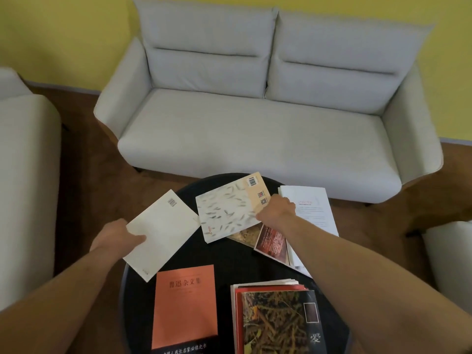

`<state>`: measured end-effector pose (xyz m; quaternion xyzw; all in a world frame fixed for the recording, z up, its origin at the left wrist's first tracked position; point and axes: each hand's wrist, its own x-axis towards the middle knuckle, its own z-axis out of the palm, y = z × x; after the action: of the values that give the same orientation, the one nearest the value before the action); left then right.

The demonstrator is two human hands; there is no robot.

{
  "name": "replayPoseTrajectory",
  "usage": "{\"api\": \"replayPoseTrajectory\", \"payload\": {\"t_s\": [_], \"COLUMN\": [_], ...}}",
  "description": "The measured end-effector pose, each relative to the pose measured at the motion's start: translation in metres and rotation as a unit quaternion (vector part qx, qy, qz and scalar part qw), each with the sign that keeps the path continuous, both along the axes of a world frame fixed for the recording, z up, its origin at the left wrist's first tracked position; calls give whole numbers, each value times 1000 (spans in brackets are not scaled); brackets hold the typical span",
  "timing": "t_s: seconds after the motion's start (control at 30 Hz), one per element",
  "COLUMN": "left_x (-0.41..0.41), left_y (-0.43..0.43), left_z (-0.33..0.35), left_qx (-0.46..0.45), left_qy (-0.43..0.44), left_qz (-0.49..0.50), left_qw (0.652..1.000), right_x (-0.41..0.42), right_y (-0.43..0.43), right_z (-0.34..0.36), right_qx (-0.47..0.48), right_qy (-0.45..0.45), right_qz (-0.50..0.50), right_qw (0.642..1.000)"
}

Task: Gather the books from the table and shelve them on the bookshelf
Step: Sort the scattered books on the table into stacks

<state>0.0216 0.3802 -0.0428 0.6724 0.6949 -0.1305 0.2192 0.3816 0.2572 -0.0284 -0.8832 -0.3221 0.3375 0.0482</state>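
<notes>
Left of centre, the left hand (120,236) pinches the cream book (163,233) by its edge, over the left rim of the round black table (229,261). At centre the right hand (277,209) grips the fish-patterned book (229,210) at its right edge. An orange book (185,305) and a stack of books (275,320) lie along the bottom of the frame

The round table (229,259) had a smooth black top of faint sheen. The cream book (163,233) at 9 o'clock, fish-patterned book (227,213) at 12 o'clock and orange book (185,305) at 6 o'clock bore matt paper covers. The sofa (255,134) beyond was pale matt cloth; the floor (86,154), brown wood.
</notes>
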Motion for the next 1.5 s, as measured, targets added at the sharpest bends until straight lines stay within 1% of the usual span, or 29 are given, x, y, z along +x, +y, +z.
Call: {"api": "replayPoseTrajectory", "payload": {"t_s": [0.07,0.1,0.2,0.23,0.3,0.4,0.47,0.53,0.63,0.7,0.8,0.9,0.97,1.03,1.07,1.13,1.17,1.2,1.33,1.4,1.43,1.5], "left_x": [3,4,9,10,13,19,23,28,34,40,54,71,79,83,83,83,83,81,81,80,78,79], "left_y": [-3,-6,-26,-37,-62,-110,-138,-168,-205,-229,-272,-315,-340,-358,-365,-376,-379,-381,-379,-373,-366,-348], "left_z": [19,30,64,74,93,115,122,127,126,124,115,104,93,83,78,74,75,76,88,98,103,111], "left_qx": [19,27,63,78,101,89,69,49,25,-4,-92,-148,-185,-197,-185,-137,-115,-106,-100,-82,-72,-53], "left_qy": [-34,-48,-95,-118,-184,-316,-371,-405,-443,-468,-500,-478,-464,-443,-432,-380,-360,-349,-346,-334,-316,-219], "left_qz": [-6,-13,-30,-24,14,94,133,169,212,238,280,308,331,328,305,226,199,180,147,107,72,-32], "left_qw": [999,998,993,990,978,940,916,897,870,851,814,809,801,811,828,886,904,913,921,933,943,974], "right_x": [-2,-5,-19,-23,-27,-21,-11,0,14,22,32,42,47,50,52,55,56,57,58,57,57,56], "right_y": [-2,-4,-13,-17,-30,-65,-89,-117,-162,-192,-233,-270,-289,-305,-312,-323,-327,-331,-341,-344,-344,-344], "right_z": [7,13,44,55,79,114,134,148,160,161,156,155,154,154,154,154,154,154,154,154,154,154], "right_qx": [81,127,227,252,304,364,393,416,442,448,447,434,431,431,430,430,430,430,425,421,420,423], "right_qy": [86,138,296,325,349,398,416,426,432,425,407,402,399,391,387,380,377,375,371,373,374,378], "right_qz": [-67,-93,-168,-183,-201,-246,-269,-290,-303,-314,-345,-382,-387,-389,-389,-389,-390,-390,-389,-387,-387,-387], "right_qw": [991,978,913,893,863,805,775,749,725,721,718,711,710,714,717,721,722,723,728,731,731,727]}}
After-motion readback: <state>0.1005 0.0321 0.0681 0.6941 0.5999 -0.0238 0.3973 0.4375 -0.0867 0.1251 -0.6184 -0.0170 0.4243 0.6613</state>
